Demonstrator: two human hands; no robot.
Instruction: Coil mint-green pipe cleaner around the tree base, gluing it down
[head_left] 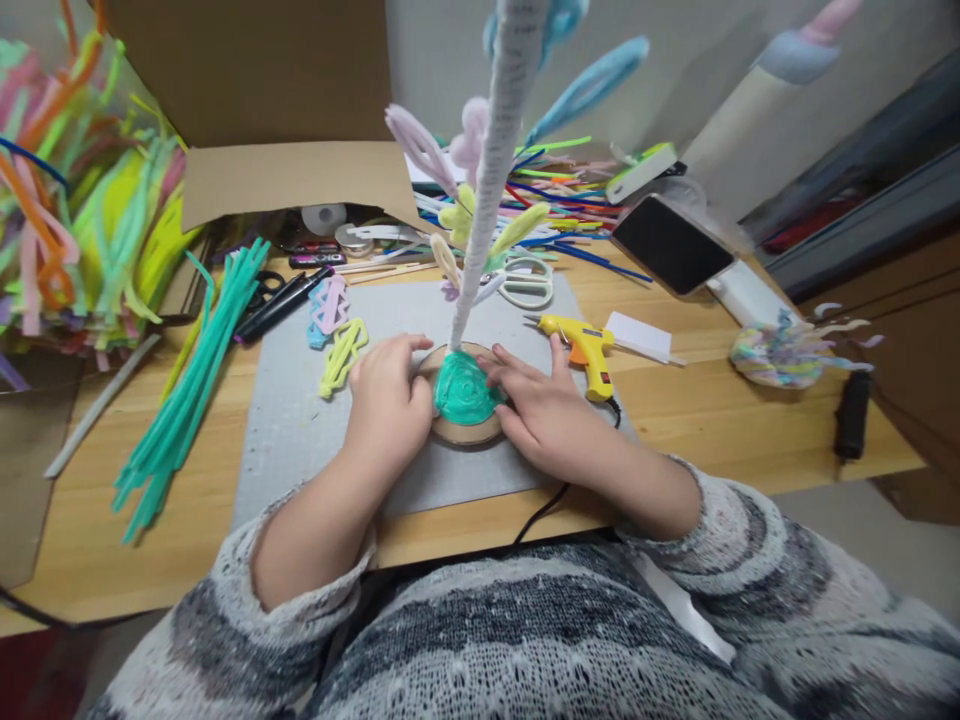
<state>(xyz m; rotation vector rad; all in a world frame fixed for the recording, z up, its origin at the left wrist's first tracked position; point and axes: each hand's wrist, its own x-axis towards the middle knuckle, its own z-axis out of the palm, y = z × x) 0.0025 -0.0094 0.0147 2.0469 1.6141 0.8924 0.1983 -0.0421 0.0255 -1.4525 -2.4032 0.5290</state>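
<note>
A round cardboard base (469, 434) lies on the grey cutting mat, with a flat coil of green pipe cleaner (465, 388) on top. From the coil's back edge rises a tall white wrapped stem (491, 170), bearing pipe-cleaner loops and flowers in blue, pink and yellow. My left hand (391, 400) is closed against the base's left edge, thumb in front; its fingertips are partly hidden. My right hand (551, 412) has its fingertips pressed on the coil's right side, the thumb near the base's edge and one finger raised apart towards the yellow glue gun (585, 350).
Green pipe cleaners (199, 385) and black pens (281, 305) lie left of the mat (300, 450). Zigzag pieces (343, 355) are beside my left hand. Scissors (526, 282), a phone (671, 243) and loose pipe cleaners lie behind. The glue gun's cord (541, 512) crosses the front edge.
</note>
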